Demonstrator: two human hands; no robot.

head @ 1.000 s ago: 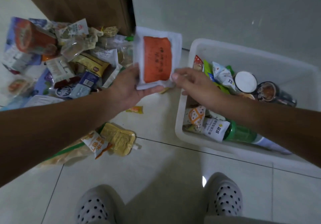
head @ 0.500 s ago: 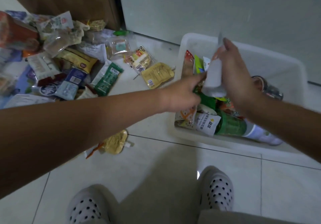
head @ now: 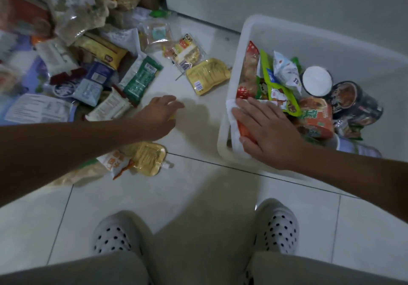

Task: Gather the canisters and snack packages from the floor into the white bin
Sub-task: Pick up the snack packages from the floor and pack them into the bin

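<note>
Pale floor tiles (head: 198,196) carry a heap of snack packages (head: 99,70) at far left, while the right hand (head: 269,130), fingers straight and flat, presses an orange packet (head: 234,134) into the white bin (head: 237,63) at its near-left corner; the left hand (head: 159,116), fingers loosely apart and empty, probably must pinch another next.

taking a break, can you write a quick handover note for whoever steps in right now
Left hand: open, low over the floor beside the snack pile; a sliver of something yellow shows under its fingers, grip unclear.
Right hand: open, flat on the white-and-orange package, which lies inside the white bin by its left wall.
Done: the white-lidded canister, the dark canister and several snack packs are in the bin.
Left: the yellow packet, the yellow spouted pouch and the whole pile on the floor.
</note>
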